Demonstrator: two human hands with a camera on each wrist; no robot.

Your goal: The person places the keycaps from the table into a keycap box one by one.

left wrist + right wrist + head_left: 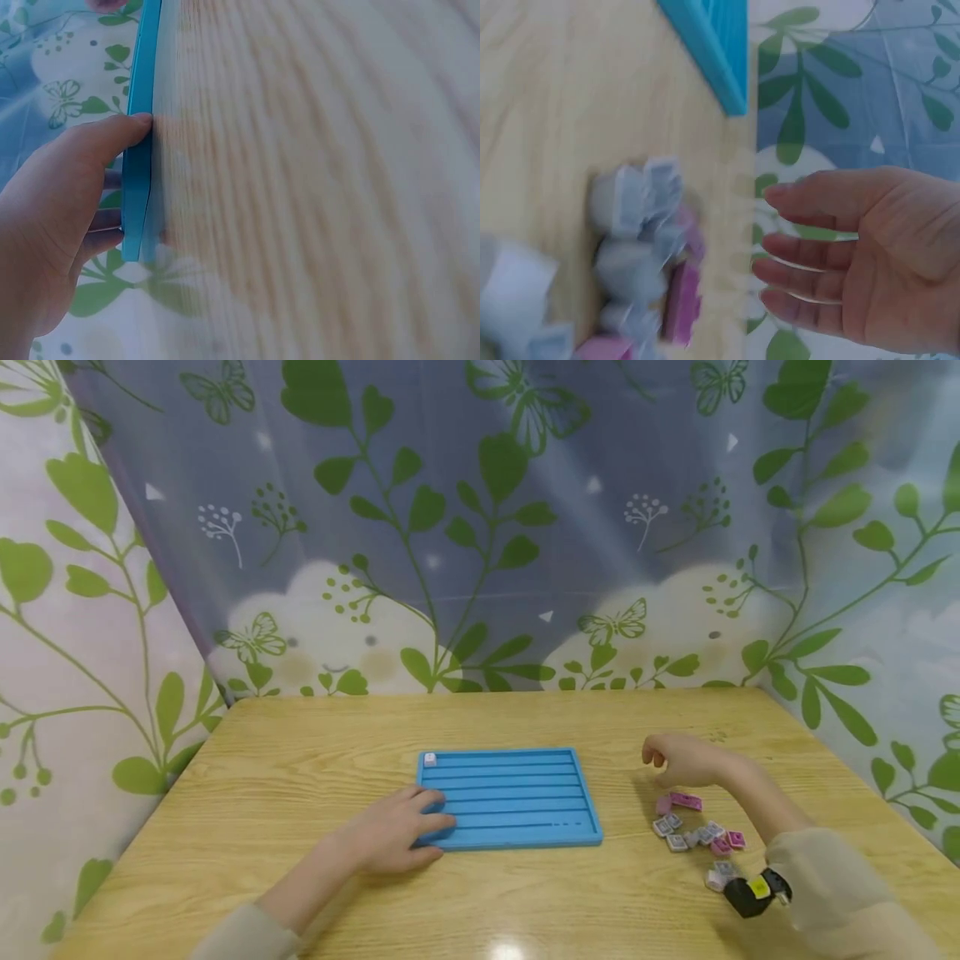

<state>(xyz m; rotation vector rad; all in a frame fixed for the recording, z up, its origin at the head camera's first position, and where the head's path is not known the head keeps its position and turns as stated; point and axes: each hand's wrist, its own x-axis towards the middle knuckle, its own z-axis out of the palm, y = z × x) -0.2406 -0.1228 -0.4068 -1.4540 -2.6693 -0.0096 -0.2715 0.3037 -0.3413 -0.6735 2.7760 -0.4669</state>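
Note:
A blue ridged tray (517, 842) lies flat on the table, with one small white keycap (430, 759) in its far left corner. My left hand (397, 831) rests at the tray's near left corner, fingers spread over the left rim. In the left wrist view, the thumb (124, 135) presses against the tray's front wall. My right hand (686, 760) hovers just beyond a loose pile of white and pink keycaps (705, 835), right of the tray. Its fingers (810, 281) are loosely bent with nothing between them, as the right wrist view shows.
A long pink keycap (686, 802) lies at the far end of the pile. More white keycaps (716, 880) lie nearer, beside the black camera (750, 893) on my right wrist. Behind the wooden table (300, 735) hangs a leaf-patterned curtain (450, 568).

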